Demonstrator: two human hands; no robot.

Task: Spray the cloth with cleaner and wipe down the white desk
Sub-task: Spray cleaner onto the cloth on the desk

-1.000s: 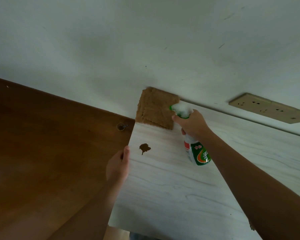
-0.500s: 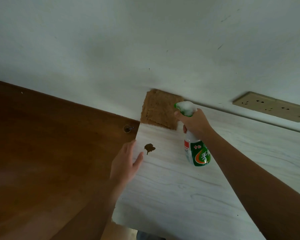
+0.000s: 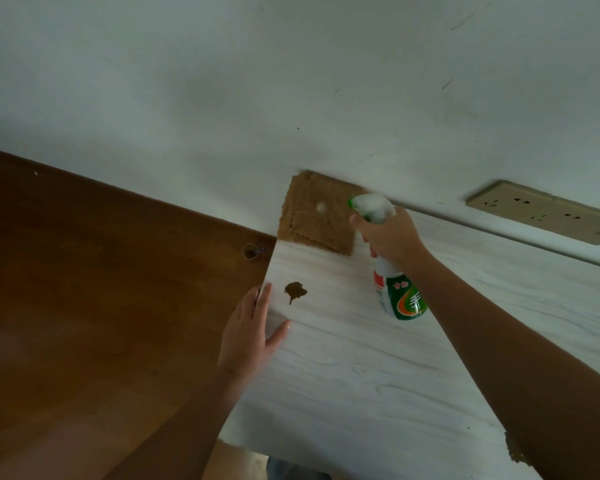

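Observation:
A brown cloth (image 3: 312, 216) lies flat at the far left corner of the white desk (image 3: 378, 375), against the wall. A small white blob of foam sits on the cloth. My right hand (image 3: 388, 237) grips the neck of a green and white spray bottle (image 3: 395, 292), its nozzle pointing at the cloth from the right. A brown stain (image 3: 294, 291) marks the desk near its left edge. My left hand (image 3: 253, 330) rests flat on that edge, fingers straight, just left of the stain.
A dark brown wooden surface (image 3: 101, 306) adjoins the desk on the left, with a round hole (image 3: 252, 251) near the joint. A beige power socket (image 3: 541, 211) is on the white wall (image 3: 291, 81) at the right.
My left hand has slid from the desk's edge onto its top, fingers spread flat. A white foam spot has appeared on the cloth. The bottle stays aimed at the cloth.

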